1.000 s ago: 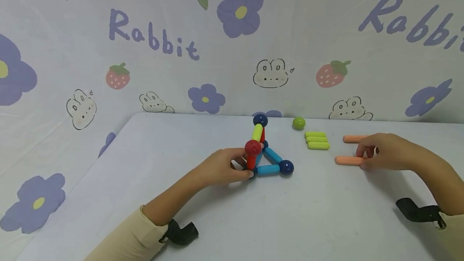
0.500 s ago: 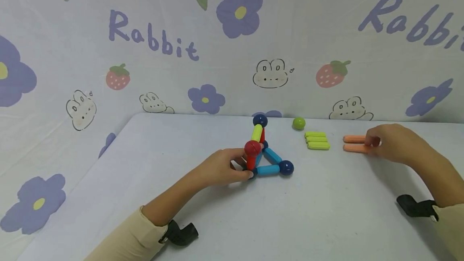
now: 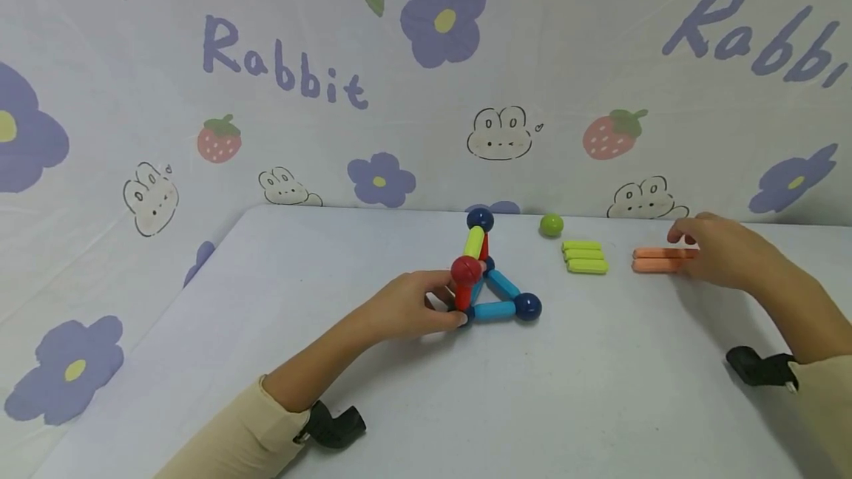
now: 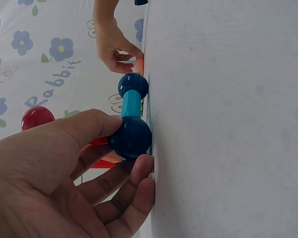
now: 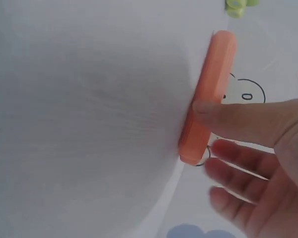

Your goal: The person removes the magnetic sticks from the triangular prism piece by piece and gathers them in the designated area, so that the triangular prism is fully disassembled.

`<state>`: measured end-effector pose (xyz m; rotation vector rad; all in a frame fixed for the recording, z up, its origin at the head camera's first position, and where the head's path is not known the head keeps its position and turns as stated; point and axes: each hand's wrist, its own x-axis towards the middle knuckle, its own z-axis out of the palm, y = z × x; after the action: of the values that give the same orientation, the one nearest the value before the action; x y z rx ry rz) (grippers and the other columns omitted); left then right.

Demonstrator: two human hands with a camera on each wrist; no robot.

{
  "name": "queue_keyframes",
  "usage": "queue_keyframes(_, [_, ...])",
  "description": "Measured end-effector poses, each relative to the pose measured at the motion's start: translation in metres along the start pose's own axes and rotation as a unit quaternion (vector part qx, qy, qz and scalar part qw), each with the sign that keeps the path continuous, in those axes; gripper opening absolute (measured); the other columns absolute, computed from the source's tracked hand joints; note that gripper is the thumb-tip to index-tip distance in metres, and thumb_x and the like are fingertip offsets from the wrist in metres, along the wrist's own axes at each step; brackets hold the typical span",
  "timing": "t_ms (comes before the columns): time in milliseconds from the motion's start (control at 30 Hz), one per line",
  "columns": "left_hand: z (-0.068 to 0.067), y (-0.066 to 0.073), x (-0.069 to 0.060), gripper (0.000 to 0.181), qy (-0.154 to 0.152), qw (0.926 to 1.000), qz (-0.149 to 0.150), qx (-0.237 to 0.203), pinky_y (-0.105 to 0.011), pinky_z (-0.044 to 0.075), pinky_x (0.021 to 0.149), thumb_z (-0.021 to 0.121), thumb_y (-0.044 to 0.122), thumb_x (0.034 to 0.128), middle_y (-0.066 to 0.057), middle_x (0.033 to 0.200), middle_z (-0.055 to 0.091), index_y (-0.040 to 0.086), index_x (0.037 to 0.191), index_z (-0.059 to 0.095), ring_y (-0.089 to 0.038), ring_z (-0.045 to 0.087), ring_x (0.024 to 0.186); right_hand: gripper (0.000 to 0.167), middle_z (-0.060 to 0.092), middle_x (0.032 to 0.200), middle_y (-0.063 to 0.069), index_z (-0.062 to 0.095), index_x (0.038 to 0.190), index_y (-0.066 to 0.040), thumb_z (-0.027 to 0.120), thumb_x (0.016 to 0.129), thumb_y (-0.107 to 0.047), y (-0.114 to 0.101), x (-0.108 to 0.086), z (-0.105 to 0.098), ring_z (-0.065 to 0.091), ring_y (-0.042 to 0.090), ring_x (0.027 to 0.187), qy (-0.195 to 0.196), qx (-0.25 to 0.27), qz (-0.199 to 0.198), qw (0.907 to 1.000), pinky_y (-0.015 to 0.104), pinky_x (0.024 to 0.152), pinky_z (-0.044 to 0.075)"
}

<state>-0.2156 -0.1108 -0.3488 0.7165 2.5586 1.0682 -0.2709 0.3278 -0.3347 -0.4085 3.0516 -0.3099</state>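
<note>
My left hand (image 3: 409,305) holds the near left corner of a magnetic ball-and-rod model on the table. Thumb and fingers pinch a dark blue ball (image 4: 131,138) there. Light blue rods (image 3: 495,310) and dark blue balls (image 3: 528,307) form its triangular base; a red ball (image 3: 466,270) sits on an upright red rod, and a yellow-green rod (image 3: 475,241) runs to a dark blue ball (image 3: 480,219). At the right, my right hand (image 3: 728,253) touches the near one of two parallel orange rods (image 3: 655,265) with its thumb. Its other fingers are raised away from that rod (image 5: 212,84).
Several short yellow-green rods (image 3: 586,266) lie stacked side by side between the model and the orange rods. Behind them is a green ball (image 3: 551,225). A patterned cloth (image 3: 299,139) hangs behind the white table (image 3: 532,405).
The right hand has moved the near orange rod back against the far one, and its fingers have since lifted. My left hand and the model have stayed in place.
</note>
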Motion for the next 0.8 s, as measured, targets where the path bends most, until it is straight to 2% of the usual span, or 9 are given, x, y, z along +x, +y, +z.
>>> queue_keyframes(67, [0.0, 0.0, 0.0, 0.028, 0.0, 1.0, -0.001, 0.001, -0.028, 0.057, 0.068, 0.074, 0.022, 0.0899, -0.001, 0.104, 0.069, 0.017, 0.115, 0.064, -0.017, 0.066, 0.082, 0.035, 0.059, 0.107, 0.033, 0.064, 0.112, 0.006, 0.078, 0.082, -0.007, 0.002, 0.001, -0.001, 0.056, 0.048, 0.096, -0.014, 0.008, -0.001, 0.9999, 0.062, 0.078, 0.05])
queue_keyframes(133, [0.0, -0.001, 0.0, 0.028, 0.001, 1.0, -0.002, 0.002, -0.028, 0.056, 0.068, 0.074, 0.022, 0.0899, -0.001, 0.103, 0.069, 0.017, 0.115, 0.064, -0.016, 0.066, 0.082, 0.039, 0.059, 0.108, 0.033, 0.064, 0.114, 0.007, 0.078, 0.082, -0.01, 0.003, 0.002, -0.001, 0.057, 0.047, 0.096, -0.025, 0.016, -0.005, 0.9996, 0.062, 0.079, 0.05])
queue_keyframes(367, [0.0, -0.001, -0.001, 0.028, 0.003, 1.0, 0.002, 0.004, -0.028, 0.056, 0.069, 0.074, 0.021, 0.0898, -0.001, 0.103, 0.069, 0.016, 0.116, 0.065, -0.016, 0.066, 0.081, 0.048, 0.059, 0.099, 0.027, 0.058, 0.117, 0.009, 0.08, 0.081, -0.014, 0.008, 0.001, -0.002, 0.055, 0.035, 0.082, -0.041, 0.052, 0.016, 0.9977, 0.046, 0.064, 0.051])
queue_keyframes(467, [0.0, -0.001, -0.001, 0.029, 0.002, 1.0, 0.002, 0.003, -0.028, 0.056, 0.068, 0.074, 0.021, 0.0897, -0.001, 0.103, 0.069, 0.016, 0.116, 0.065, -0.016, 0.066, 0.081, 0.048, 0.059, 0.098, 0.026, 0.058, 0.117, 0.009, 0.08, 0.081, -0.013, 0.007, 0.001, -0.002, 0.055, 0.033, 0.081, -0.044, 0.054, 0.018, 0.9974, 0.044, 0.063, 0.051])
queue_keyframes(633, [0.0, -0.001, -0.001, 0.029, 0.003, 1.0, -0.001, 0.004, -0.028, 0.056, 0.068, 0.074, 0.021, 0.0898, -0.001, 0.103, 0.069, 0.016, 0.116, 0.065, -0.015, 0.065, 0.081, 0.051, 0.059, 0.1, 0.027, 0.059, 0.118, 0.008, 0.082, 0.08, -0.016, 0.008, 0.001, 0.0, 0.056, 0.036, 0.083, -0.044, 0.052, 0.017, 0.9975, 0.048, 0.066, 0.052])
queue_keyframes(800, [0.001, -0.001, 0.0, 0.03, 0.001, 1.0, -0.003, 0.003, -0.028, 0.056, 0.069, 0.074, 0.022, 0.0894, -0.001, 0.103, 0.069, 0.016, 0.117, 0.064, -0.015, 0.065, 0.082, 0.058, 0.056, 0.104, 0.034, 0.055, 0.12, 0.011, 0.084, 0.078, -0.015, 0.012, 0.0, -0.001, 0.056, 0.045, 0.089, -0.048, 0.057, 0.047, 0.9961, 0.057, 0.07, 0.053])
